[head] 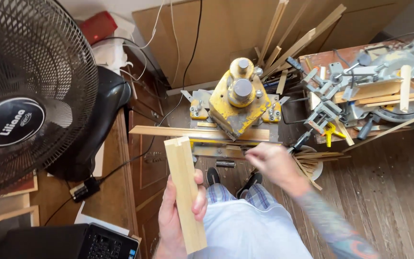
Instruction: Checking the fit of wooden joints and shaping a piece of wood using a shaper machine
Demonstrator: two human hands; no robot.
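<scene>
My left hand (pixel 180 211) grips a short pale wooden moulding piece (pixel 184 192), held upright with its notched end on top. My right hand (pixel 273 160), blurred by motion, reaches toward the front of a yellow frame-joining machine (pixel 238 100). Whether it holds anything cannot be made out. A longer wooden strip (pixel 168 131) lies across the machine's table, just above the piece I hold.
A black fan (pixel 29 96) stands close on the left. A laptop (pixel 73 242) sits at the bottom left. A mitre saw (pixel 398 86) with clamps and wood strips fills the bench at right. Long mouldings (pixel 293 38) lean against the back panel. Cables run down the wall.
</scene>
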